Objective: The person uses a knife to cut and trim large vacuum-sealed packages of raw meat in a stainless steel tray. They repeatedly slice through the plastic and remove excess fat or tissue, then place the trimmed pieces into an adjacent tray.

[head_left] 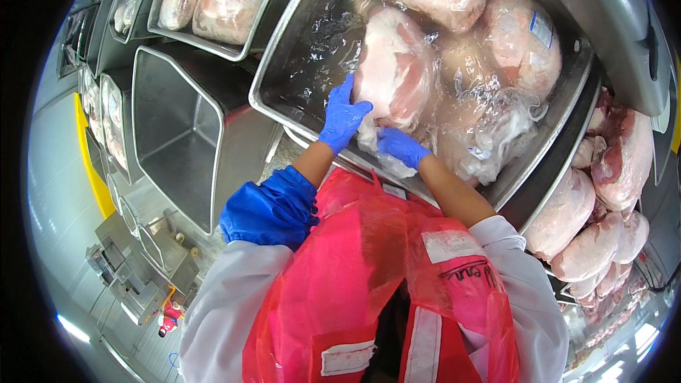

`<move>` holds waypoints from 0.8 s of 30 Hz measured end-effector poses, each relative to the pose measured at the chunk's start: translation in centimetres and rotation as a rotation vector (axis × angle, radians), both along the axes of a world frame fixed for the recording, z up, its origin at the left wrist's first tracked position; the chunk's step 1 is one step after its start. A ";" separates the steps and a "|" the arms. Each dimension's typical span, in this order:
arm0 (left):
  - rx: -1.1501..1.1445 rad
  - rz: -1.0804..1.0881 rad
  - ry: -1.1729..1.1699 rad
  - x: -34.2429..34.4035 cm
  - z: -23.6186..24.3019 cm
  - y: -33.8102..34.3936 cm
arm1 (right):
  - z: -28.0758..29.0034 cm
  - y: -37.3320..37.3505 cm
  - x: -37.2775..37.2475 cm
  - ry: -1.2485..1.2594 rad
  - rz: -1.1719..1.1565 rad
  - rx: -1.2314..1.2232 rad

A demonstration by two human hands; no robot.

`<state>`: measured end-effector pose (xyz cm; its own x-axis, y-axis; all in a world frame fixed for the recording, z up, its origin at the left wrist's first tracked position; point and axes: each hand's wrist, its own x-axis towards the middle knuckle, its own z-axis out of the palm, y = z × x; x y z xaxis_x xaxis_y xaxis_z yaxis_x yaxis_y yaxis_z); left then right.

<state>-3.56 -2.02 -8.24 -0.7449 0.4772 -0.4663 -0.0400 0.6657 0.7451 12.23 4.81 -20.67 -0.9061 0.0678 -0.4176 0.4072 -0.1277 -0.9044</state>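
Both hands wear blue gloves and are in a large steel tub (284,99). The left hand (343,115) lies flat with fingers spread against the near side of a wrapped cut of raw meat (392,71), pressing on it rather than closing round it. The right hand (399,146) curls under the same cut's lower end, its fingers gripping the loose clear plastic there. The left forearm is bare up to a bunched blue sleeve cover (271,208); the right forearm is bare up to a white coat cuff. A red plastic apron (369,276) covers the chest.

In this tub about five wrapped cuts show, the held one at the near left, lying on its side. A second, empty steel tub (177,135) stands to the left. Above it a tray (213,42) holds two more wrapped cuts. To the right, several unwrapped cuts (603,220) are heaped, too overlapped to count exactly.
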 end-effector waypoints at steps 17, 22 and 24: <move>-0.027 -0.709 -0.017 4.0 -5.5 0.8 | 4.8 6.2 4.1 -0.421 -0.291 0.302; 0.044 -0.946 0.071 6.4 -5.5 2.7 | 0.2 3.1 5.3 -0.400 -0.543 -0.028; -0.029 -0.961 0.017 7.4 -5.4 3.5 | 1.0 3.6 5.8 -0.278 -0.524 0.051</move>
